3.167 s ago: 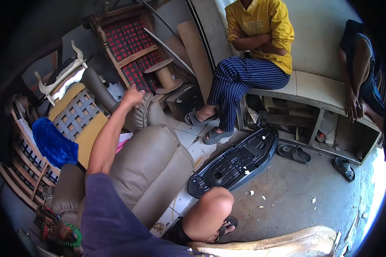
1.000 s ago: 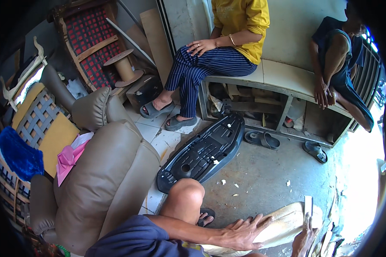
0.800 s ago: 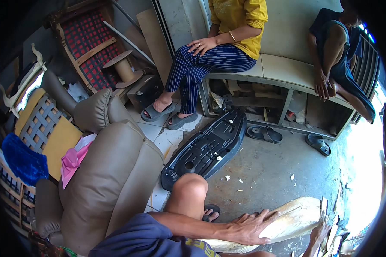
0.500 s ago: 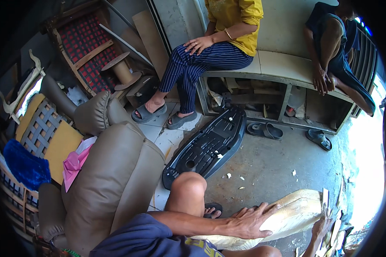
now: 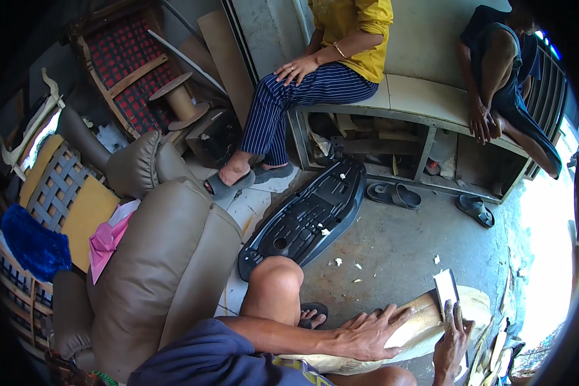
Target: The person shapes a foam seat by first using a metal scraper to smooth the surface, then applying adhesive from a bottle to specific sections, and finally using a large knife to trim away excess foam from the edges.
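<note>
A long yellowish foam pad [image 5: 424, 333] lies across my lap, its far end out to the right. My left hand [image 5: 368, 333] rests flat on top of it, fingers spread, pressing the surface. My right hand [image 5: 453, 344] grips a flat rectangular blade-like tool [image 5: 446, 288], pale on its face with a dark edge. The tool stands against the top of the foam, just beyond my left fingertips. A brownish strip [image 5: 419, 306] shows on the foam beside it. The tool's grip is hidden by my fingers.
A black plastic motorcycle seat base [image 5: 305, 215] lies on the floor ahead, with white scraps around it. A brown padded armchair [image 5: 151, 257] stands at my left. Two people sit on a bench [image 5: 424, 96]. Offcuts [image 5: 495, 350] lie at the right.
My right hand and the tool have moved left along the foam, from its far end toward my left hand. The tool's pale face now shows more. The seated person's feet have shifted.
</note>
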### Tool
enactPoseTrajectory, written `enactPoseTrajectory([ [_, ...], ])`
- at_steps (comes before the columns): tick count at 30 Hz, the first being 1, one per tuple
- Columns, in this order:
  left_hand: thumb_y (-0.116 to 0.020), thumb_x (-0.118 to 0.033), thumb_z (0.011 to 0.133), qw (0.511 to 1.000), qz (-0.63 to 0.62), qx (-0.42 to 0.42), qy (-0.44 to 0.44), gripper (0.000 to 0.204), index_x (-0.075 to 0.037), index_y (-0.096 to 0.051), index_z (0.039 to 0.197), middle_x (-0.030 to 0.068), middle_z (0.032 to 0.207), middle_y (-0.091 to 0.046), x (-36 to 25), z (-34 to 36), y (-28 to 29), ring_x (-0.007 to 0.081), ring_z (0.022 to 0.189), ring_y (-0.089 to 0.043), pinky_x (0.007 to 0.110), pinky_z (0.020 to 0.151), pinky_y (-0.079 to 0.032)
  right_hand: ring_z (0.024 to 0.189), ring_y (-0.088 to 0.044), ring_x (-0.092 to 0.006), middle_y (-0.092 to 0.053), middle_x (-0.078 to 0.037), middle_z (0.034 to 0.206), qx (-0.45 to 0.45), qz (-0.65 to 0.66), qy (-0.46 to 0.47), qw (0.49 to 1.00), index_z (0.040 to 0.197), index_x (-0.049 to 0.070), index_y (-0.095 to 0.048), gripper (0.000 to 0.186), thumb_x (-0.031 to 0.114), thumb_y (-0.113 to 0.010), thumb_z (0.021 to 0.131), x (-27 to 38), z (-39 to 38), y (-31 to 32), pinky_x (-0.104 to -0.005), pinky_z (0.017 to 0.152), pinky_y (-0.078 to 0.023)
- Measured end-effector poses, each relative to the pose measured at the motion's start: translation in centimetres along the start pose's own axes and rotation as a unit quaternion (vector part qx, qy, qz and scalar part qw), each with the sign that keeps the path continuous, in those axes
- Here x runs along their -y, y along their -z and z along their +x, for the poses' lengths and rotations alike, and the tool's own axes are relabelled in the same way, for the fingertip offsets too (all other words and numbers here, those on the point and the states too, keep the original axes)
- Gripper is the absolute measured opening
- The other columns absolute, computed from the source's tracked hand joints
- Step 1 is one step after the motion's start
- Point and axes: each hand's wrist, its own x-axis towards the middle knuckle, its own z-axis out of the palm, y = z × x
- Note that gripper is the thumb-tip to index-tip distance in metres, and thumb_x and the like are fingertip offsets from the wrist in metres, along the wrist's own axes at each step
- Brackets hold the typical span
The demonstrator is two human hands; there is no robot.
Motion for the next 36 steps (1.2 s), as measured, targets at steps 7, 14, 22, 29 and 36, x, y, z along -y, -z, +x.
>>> enactPoseTrajectory([
  [7,-0.066,-0.049,0.091,0.999,0.046,-0.010,-0.009,0.090,-0.007,-0.025,0.160,0.0285,0.139,-0.040,-1.5,1.2,0.7,0.0521,0.112,-0.060,0.059,0.096,-0.051,0.126,-0.062,-0.0302,-0.062,-0.012,0.142,-0.019,-0.010,-0.152,0.988,0.147,0.020,-0.057,0.067,-0.005,-0.058,0.084,-9.6,1.9,-4.0,-0.0492,0.114,-0.038],
  [14,-0.071,-0.051,0.088,0.998,0.045,0.005,-0.053,0.095,-0.004,-0.027,0.159,0.0268,0.141,-0.043,-1.9,1.6,1.5,0.0477,0.119,-0.059,0.055,0.096,-0.052,0.110,-0.057,-0.0384,-0.068,-0.006,0.132,0.024,-0.049,-0.264,0.963,0.146,0.032,-0.057,0.059,0.002,-0.048,0.095,-16.4,2.2,-4.5,-0.0545,0.103,-0.049],
  [22,-0.074,-0.050,0.086,0.998,0.049,0.000,-0.027,0.099,-0.006,-0.025,0.160,0.0243,0.142,-0.045,-1.4,1.6,1.4,0.0476,0.120,-0.059,0.053,0.097,-0.052,0.108,-0.058,-0.0351,-0.060,-0.004,0.143,-0.020,-0.060,-0.153,0.986,0.150,0.030,-0.050,0.059,0.005,-0.048,0.097,-12.9,-0.3,-4.5,-0.0497,0.084,-0.059],
  [29,-0.072,-0.053,0.087,0.996,0.089,-0.009,-0.002,0.097,-0.008,-0.026,0.160,0.0282,0.143,-0.043,-0.8,0.7,2.2,0.0496,0.120,-0.058,0.054,0.097,-0.052,0.115,-0.054,-0.0355,-0.053,-0.006,0.152,-0.052,0.009,-0.026,0.998,0.154,0.031,-0.045,0.061,0.007,-0.050,0.098,-3.0,0.2,-2.9,-0.0517,0.092,-0.056],
  [36,-0.073,-0.050,0.087,0.991,0.119,-0.024,-0.053,0.096,-0.007,-0.027,0.159,0.0284,0.139,-0.045,-1.8,2.0,0.9,0.0491,0.117,-0.060,0.055,0.094,-0.053,0.116,-0.053,-0.0415,-0.051,-0.013,0.149,-0.006,-0.029,-0.227,0.973,0.155,0.027,-0.043,0.053,0.015,-0.044,0.104,-10.2,1.6,-5.2,-0.0582,0.090,-0.056],
])
